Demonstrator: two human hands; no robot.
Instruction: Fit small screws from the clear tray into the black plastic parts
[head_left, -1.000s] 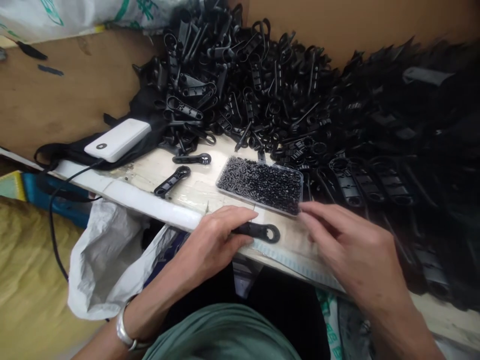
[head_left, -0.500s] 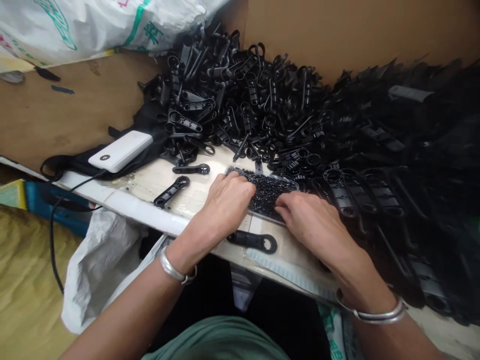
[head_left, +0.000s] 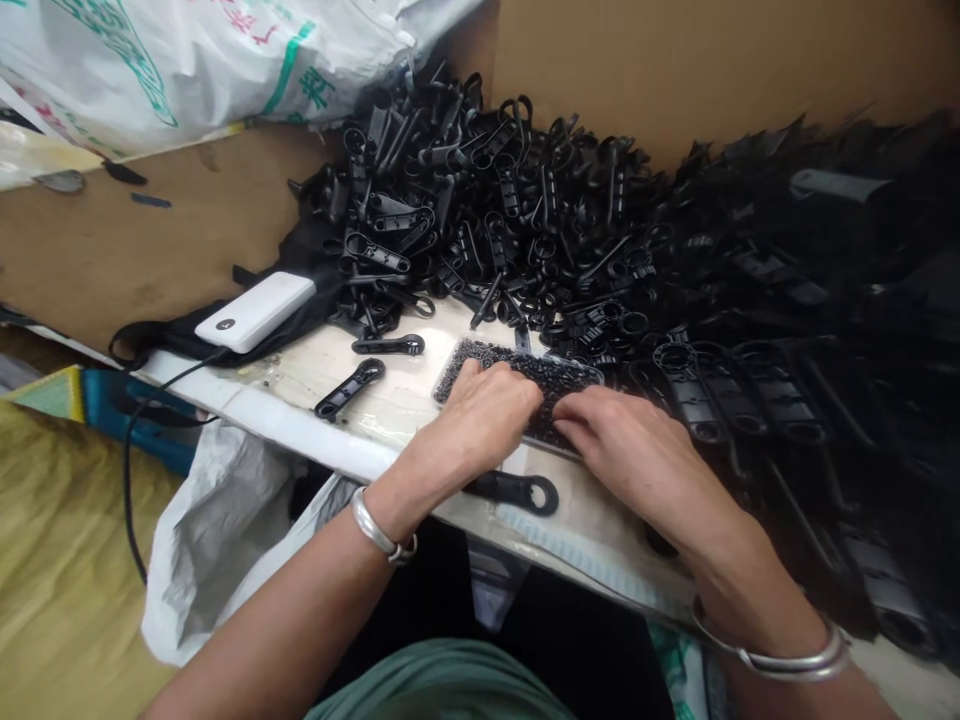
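Observation:
A shallow clear tray filled with small black pieces lies on the table. My left hand is over its middle, closed, with curled fingertips hidden behind the knuckles. At the tray's right side is my right hand, thumb and forefinger pinched low at the small pieces. Whatever either hand holds is too small or hidden to make out. Nearer to me, a flat black plastic part with a ring end lies below the left wrist, partly covered. Two similar black parts, one upper and one lower, rest left of the tray.
A large heap of black plastic parts fills the back and right side against cardboard. On black cloth at the left sits a white power bank with a cable. A white sack hangs below the table's front edge.
My left hand has moved right across the tray, closer to my right hand, uncovering the tray's left end. The right hand stays pinched at the tray. The whole view has shifted slightly.

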